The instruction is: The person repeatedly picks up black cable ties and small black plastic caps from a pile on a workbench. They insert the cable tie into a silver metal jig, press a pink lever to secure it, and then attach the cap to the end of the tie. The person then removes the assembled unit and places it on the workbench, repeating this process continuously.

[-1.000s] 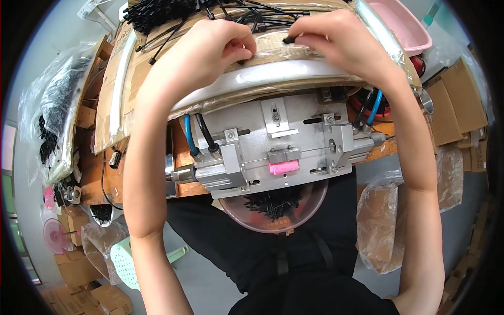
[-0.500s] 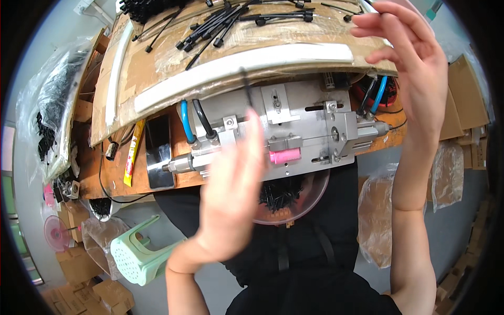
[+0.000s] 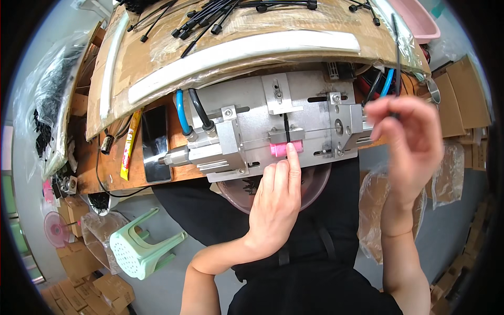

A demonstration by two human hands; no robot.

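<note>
Resting at the edge of the orange-brown wooden counter (image 3: 108, 170), a flat silver metal plate (image 3: 315, 119) carries a small pink block (image 3: 277, 150). Beyond lies a large brown cardboard sheet (image 3: 149, 65) strewn with knob-ended black rods (image 3: 206, 17); a mint-green plastic stool (image 3: 130, 253) stands nearby. The left hand (image 3: 275, 207), open, extends its index finger onto the pink block, at the near end of a thin black rod (image 3: 286, 125) laid over the plate. Blurred, the right hand (image 3: 412, 142) pinches another slim black stick (image 3: 397, 58).
</note>
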